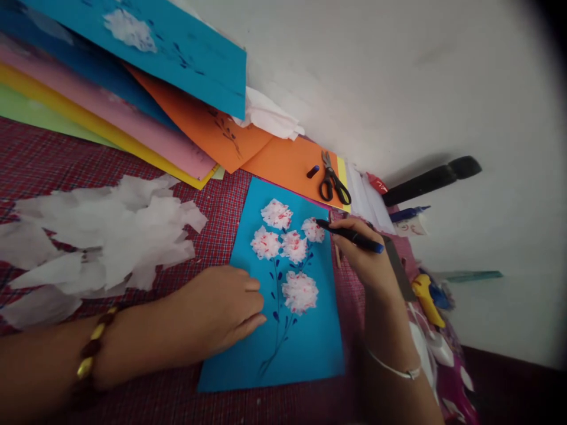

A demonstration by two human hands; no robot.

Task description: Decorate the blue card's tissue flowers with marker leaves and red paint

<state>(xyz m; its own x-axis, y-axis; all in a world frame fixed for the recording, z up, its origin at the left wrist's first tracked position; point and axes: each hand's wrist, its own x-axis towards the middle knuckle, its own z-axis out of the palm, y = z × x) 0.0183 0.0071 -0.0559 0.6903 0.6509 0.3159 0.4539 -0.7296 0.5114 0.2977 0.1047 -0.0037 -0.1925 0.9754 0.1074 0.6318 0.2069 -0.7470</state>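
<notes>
Your left hand [230, 310] lies over the left edge of the blue sheet [314, 357], likely to steady it; its fingers curl under, and whether they grip anything can't be told. Your right hand [361, 254] pinches a pen [361, 239] between closed fingers, slanted so that its tip meets or hovers over the upper-right flower [312, 231], just beyond the fingertips. The scissors [328, 182] lie farther off on orange paper [283, 162], presumably to leave the sheet free.
</notes>
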